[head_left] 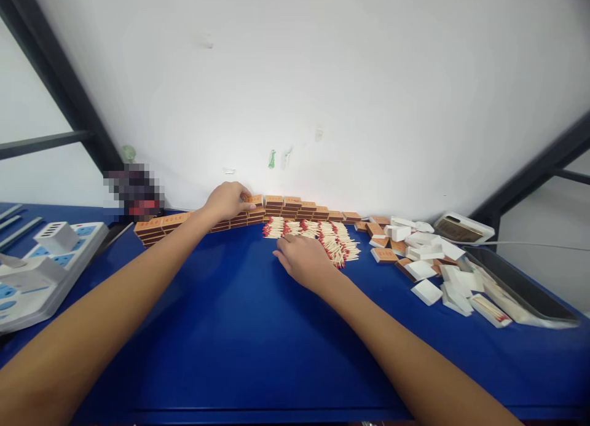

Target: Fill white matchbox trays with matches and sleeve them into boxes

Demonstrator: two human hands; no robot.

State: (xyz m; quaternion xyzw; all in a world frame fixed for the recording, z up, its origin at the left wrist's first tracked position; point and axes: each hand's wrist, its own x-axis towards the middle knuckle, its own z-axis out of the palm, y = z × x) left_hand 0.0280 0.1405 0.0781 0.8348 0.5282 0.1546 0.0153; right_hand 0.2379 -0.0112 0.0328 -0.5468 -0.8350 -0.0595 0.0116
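Observation:
My left hand [229,200] is closed on an orange-topped matchbox [254,200] at the top of a long stacked row of matchboxes [171,220] along the wall. Thumb and fingers pinch its left end. To the right the row goes on as stacks [292,206] that step down in height. In front of these lies a wide bed of loose red-headed matches [304,228]. My right hand [306,258] rests palm down at the matches' near edge, fingers loosely bent and thumb apart, with nothing visible in it. Its fingertips partly cover some matches.
On the right lie loose matchbox sleeves [384,255], white inner trays [426,292] and a tray with matches [491,310]. Beyond them are a phone-like device [463,227] and a black tray [525,284]. A white power strip [59,284] occupies the left of the blue table [221,346].

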